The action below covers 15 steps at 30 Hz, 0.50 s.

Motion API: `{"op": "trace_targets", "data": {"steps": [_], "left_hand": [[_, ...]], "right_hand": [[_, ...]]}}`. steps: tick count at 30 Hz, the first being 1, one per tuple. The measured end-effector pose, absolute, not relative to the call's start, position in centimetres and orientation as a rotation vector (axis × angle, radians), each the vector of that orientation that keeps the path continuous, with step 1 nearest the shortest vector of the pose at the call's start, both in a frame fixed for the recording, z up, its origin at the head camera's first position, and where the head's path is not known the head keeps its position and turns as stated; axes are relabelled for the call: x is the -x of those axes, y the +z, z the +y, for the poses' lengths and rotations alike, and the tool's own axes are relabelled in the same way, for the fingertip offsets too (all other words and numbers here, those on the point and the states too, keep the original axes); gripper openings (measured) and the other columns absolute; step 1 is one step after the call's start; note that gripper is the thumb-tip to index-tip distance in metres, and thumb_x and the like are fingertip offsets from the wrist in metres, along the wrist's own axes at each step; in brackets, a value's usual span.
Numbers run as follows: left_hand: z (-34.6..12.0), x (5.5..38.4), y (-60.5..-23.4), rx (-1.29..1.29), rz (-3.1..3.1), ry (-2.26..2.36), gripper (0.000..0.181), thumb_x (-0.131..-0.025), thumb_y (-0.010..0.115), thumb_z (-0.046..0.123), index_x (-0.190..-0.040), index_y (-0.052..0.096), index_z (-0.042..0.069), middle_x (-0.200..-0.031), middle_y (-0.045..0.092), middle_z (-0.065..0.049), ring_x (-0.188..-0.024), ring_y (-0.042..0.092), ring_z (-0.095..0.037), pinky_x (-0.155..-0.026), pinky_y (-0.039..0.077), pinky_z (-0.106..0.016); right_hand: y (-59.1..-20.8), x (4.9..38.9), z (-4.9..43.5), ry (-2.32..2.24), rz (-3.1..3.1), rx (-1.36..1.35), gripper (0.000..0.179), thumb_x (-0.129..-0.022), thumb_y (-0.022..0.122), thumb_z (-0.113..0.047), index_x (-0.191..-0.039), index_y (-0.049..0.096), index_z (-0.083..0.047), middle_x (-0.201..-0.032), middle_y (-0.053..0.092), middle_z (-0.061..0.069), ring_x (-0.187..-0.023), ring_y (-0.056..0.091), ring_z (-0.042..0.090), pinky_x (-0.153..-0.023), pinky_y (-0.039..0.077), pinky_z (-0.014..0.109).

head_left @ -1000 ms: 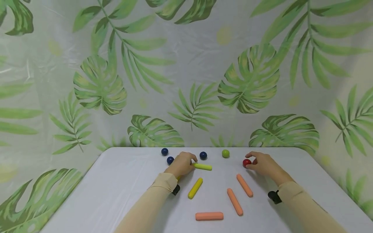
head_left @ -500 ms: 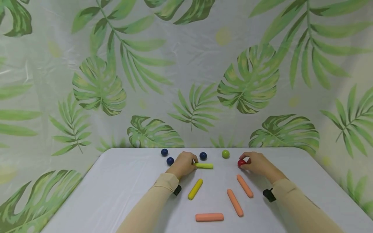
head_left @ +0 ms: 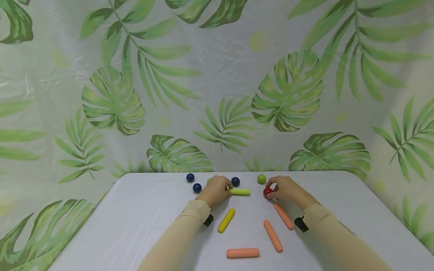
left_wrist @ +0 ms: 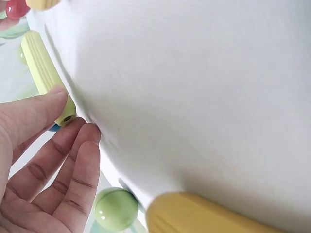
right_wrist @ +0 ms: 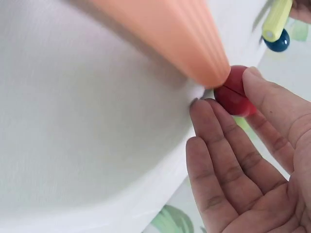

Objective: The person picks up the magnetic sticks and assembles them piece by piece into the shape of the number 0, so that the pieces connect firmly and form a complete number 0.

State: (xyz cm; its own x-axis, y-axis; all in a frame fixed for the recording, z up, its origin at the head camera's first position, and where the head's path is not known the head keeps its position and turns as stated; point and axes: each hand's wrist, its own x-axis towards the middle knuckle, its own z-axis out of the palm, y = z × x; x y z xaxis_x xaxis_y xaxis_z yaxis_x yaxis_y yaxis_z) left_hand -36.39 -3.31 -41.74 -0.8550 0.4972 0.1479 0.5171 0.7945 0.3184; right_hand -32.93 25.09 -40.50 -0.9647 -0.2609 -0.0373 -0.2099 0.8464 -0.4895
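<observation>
As the red ball (head_left: 267, 192), pinched by the right hand (head_left: 286, 189), shifts leftward, right of lower centre, it nears the lime stick (head_left: 240, 192) pinched by the left hand (head_left: 215, 190): both seemingly being brought together.

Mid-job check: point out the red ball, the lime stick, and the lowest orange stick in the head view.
Red ball (right_wrist: 233, 95), right wrist view: middle of its exposed side.
Lime stick (left_wrist: 44, 69), left wrist view: ribbed side, around mid-length.
Orange stick (head_left: 242, 253), head view: mid-length.
</observation>
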Motion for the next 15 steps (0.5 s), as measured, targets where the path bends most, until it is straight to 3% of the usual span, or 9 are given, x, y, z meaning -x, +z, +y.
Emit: {"op": "trace_targets", "data": {"steps": [15], "left_hand": [[-2.6,36.6,-41.7,0.852,-2.929,-0.576,0.016,-0.095,0.083,0.012,-0.110,0.083,0.007,-0.093,0.076,-0.004,-0.081,0.062,-0.011,-0.074,0.054,-0.024]], "right_hand": [[-40.3,33.3,21.5,-0.756,2.939,0.411,0.023,-0.093,0.085,-0.014,-0.112,0.074,-0.006,-0.090,0.073,0.006,-0.074,0.061,0.016,-0.063,0.051,0.028]]}}
